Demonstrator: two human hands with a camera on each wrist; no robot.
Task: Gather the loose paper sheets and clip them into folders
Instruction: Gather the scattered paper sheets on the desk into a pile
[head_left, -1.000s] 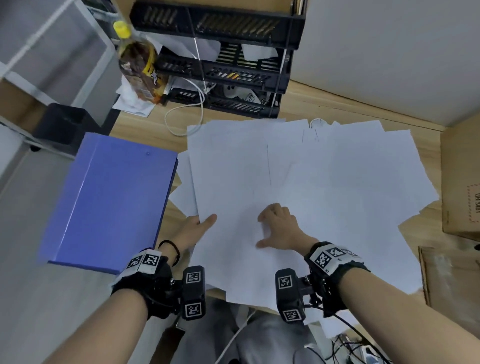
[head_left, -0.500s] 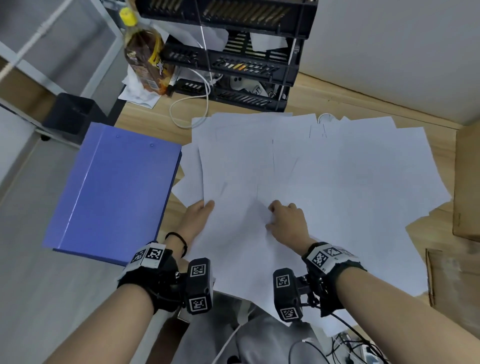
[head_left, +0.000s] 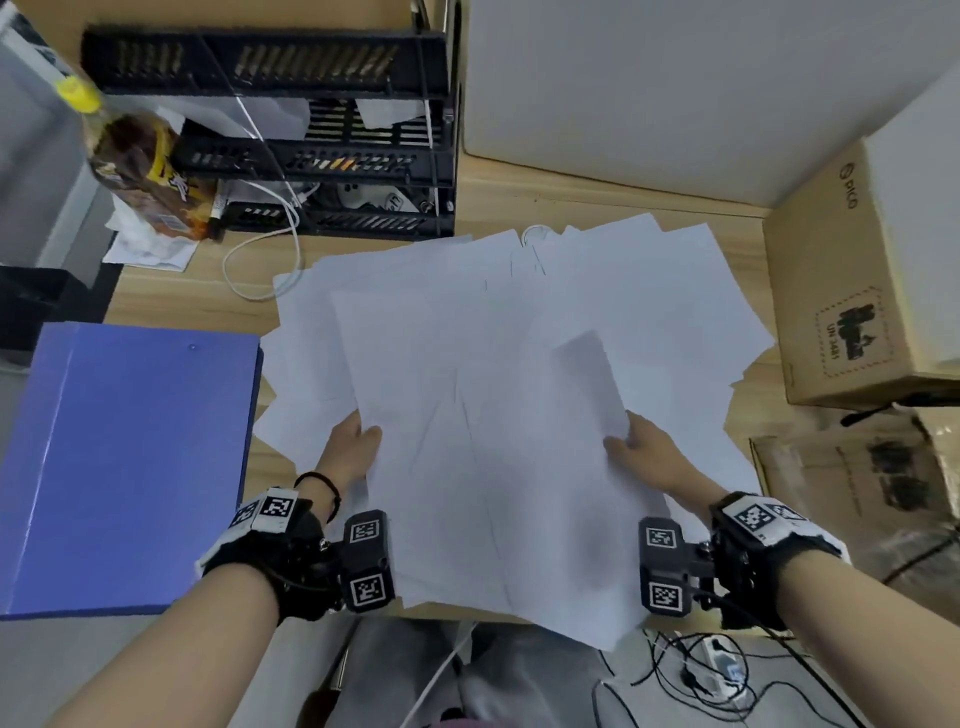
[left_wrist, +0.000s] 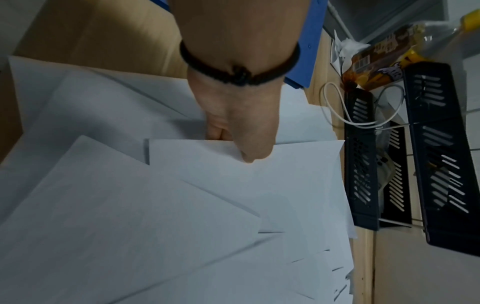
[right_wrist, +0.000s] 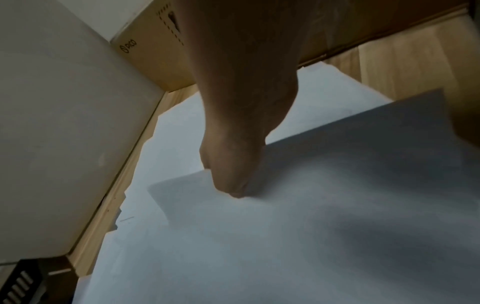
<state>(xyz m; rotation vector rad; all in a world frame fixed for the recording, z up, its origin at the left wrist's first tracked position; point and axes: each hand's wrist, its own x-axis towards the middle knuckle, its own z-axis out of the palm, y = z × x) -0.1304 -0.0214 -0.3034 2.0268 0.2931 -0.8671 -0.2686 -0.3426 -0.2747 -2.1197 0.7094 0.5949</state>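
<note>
White sheets pinched at both side edges: left hand thumb on top, right hand likewise, forearms roughly parallel.

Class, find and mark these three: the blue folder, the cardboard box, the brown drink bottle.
blue folder (head_left: 130, 467): head view, middle of its cover.
cardboard box (head_left: 841, 291): head view, its printed face.
brown drink bottle (head_left: 140, 176): head view, its label.

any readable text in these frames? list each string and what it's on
"PICO": side of the cardboard box, also seen from the right wrist.
"UN 3481", roughly: warning label on that box, small and uncertain.
Bottle label: print too blurred to read.
Wrist marker tags: square codes, no words.
Paper sheets: no text.
</note>
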